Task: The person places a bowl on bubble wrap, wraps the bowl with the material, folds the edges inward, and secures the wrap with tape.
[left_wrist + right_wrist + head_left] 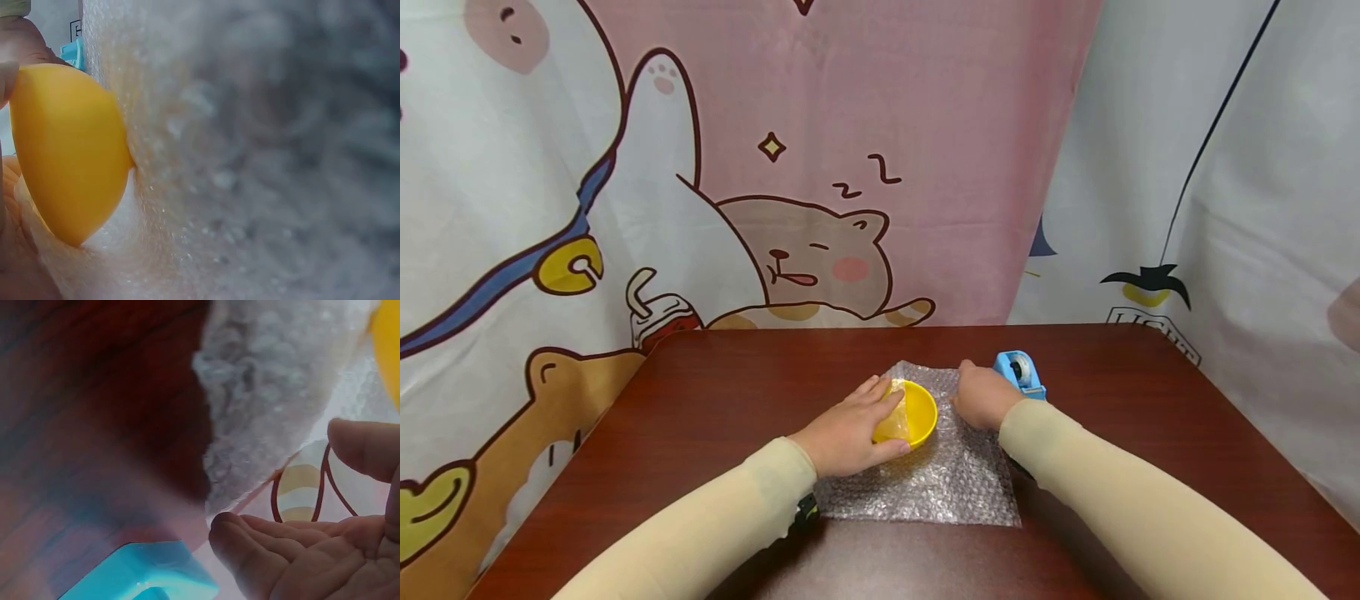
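A yellow bowl (922, 410) sits on a sheet of bubble wrap (947, 492), its opening facing up. My left hand (850, 429) lies over the bowl's left side, fingers fairly straight and thumb at the near rim. Under these fingers a flap of the wrap folds over the rim into the bowl. In the left wrist view, the bowl's outer wall (69, 150) shows against the wrap. My right hand (988, 397) is at the sheet's right corner. The right wrist view has its fingertips (228, 528) right at the wrap's edge, thumb held apart.
A light blue tape dispenser (1030, 385) with a roll of tape stands just behind and right of my right hand. Everything lies on a dark red-brown wooden table (737, 367). A cartoon-printed curtain (970, 167) hangs behind the table's far edge.
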A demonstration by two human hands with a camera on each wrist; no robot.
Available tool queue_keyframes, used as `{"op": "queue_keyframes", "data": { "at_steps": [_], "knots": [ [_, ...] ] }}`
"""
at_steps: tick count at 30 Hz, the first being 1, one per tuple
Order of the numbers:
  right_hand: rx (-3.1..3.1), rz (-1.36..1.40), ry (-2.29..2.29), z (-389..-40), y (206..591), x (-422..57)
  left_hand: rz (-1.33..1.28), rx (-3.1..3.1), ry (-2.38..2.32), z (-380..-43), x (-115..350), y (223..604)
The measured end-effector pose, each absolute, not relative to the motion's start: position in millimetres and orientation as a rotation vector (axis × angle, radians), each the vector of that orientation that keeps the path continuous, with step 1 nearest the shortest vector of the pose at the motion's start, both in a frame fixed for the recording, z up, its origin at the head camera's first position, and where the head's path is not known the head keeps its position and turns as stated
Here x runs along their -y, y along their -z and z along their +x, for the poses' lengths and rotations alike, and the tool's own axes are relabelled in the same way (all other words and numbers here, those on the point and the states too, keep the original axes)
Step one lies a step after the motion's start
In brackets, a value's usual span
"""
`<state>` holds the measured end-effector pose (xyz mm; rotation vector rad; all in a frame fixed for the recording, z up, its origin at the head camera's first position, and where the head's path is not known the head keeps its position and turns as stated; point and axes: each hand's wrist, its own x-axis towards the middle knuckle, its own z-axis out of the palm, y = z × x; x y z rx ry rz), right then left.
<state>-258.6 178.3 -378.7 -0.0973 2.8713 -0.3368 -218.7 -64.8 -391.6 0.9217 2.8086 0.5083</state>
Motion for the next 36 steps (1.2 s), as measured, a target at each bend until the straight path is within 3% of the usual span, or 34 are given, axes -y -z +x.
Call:
{"op": "queue_keyframes", "data": {
  "at_steps": [36],
  "knots": [
    [-2.939, -0.078, 0.451, -263.1, 386.2, -177.6, 0.88, -2.821, -0.495, -216.1, 63.5, 390.6]
  ]
}}
